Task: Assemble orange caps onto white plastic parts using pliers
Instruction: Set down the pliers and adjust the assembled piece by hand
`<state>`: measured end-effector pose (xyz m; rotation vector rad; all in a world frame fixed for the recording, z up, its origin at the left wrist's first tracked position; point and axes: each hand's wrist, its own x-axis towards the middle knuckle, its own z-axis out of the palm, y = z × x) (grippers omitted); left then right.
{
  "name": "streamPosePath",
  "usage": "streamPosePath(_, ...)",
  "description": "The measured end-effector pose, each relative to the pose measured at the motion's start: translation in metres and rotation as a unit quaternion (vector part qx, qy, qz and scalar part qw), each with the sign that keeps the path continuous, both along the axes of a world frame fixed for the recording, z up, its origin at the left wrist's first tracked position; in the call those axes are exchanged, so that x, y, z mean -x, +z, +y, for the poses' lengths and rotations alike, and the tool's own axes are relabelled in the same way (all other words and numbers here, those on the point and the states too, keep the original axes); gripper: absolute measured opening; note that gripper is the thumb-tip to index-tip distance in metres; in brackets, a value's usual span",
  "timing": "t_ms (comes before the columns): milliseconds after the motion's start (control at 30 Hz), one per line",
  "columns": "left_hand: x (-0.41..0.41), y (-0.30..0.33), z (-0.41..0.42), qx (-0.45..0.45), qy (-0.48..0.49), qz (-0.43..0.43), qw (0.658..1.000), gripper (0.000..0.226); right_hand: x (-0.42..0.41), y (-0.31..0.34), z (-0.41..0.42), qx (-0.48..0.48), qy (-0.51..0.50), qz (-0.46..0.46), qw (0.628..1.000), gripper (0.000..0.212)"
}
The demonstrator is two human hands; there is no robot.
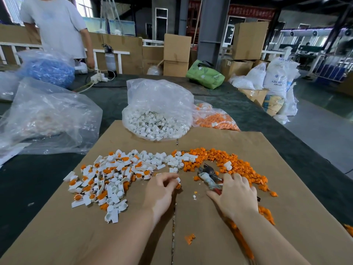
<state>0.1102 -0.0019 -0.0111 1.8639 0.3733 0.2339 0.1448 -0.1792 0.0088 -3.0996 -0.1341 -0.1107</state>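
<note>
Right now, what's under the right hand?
Pliers lie under the right hand on the cardboard; jaws poke out, handles mostly covered. Grip unclear.

A dark grey table [248, 111] ran far into a dim workshop. A grey steel column [213, 29] stood behind it, with stacked cardboard boxes [176, 54] at its left. White sacks [277, 77] crowded the right side on a pale floor [315, 131]. Daylit windows [84, 6] glowed far left, and a red banner [250, 11] hung high on the far wall.
</note>
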Motion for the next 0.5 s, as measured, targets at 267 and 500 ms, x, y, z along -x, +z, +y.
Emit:
streamPosePath(267, 0.001, 0.0, 0.002, -0.03, -0.034, -0.02, 0.999, 0.009, 0.018, -0.013, 0.031, -0.166, 0.212, -0.148, 0.952, 0.029)
streamPosePath(500, 0.012, -0.001, 0.006, -0.044, -0.087, -0.04, 0.994, 0.027, 0.025, -0.023, 0.051, -0.287, 0.236, -0.193, 0.908, 0.014)
